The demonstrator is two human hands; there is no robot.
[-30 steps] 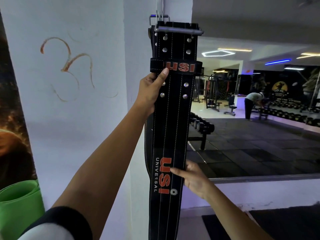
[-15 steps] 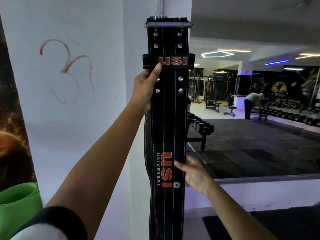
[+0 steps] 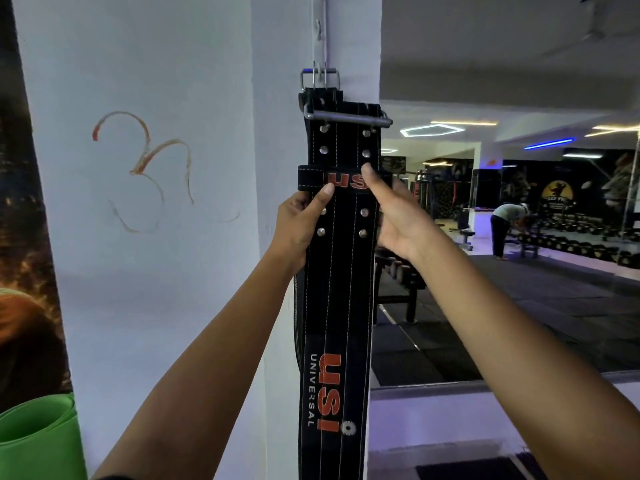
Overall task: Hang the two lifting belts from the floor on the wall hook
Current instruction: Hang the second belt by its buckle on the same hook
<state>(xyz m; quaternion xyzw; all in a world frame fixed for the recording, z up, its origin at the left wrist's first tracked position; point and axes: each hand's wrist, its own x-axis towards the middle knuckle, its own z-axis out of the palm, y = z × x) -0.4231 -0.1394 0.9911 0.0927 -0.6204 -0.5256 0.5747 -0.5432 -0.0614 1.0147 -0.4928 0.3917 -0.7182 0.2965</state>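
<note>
— White wall, a corner pillar (image 3: 287,168) and a wide mirror (image 3: 519,271) showing the gym floor: that was the setting. What was up on the pillar?

— Two black lifting belts. The rear belt (image 3: 320,95) showed mostly as a buckle frame caught on the wall hook (image 3: 319,72). The front belt (image 3: 337,271) hung straight down over it, its own buckle (image 3: 346,115) sitting just below the hook rather than on it, as far as I could tell.

— And the hands?

— Both arms were stretched up and forward. The left hand (image 3: 298,226) was wrapped round the belt's left edge under the keeper loop (image 3: 311,178), thumb pressed on the front face. The right hand (image 3: 398,220) pinched the right edge, forefinger up on the loop's logo, the other fingers curled behind the strap. So both were closed on the front belt.

— How would you have finished the step?

— I judged it should be lifted with even force from both sides, so the buckle stayed level, raised above the hook's tip, then lowered until the frame took the weight. Leather that stiff would likely twist if one hand led. I'd have let go only once it hung without support, watching that the rear buckle wasn't nudged off.
</note>
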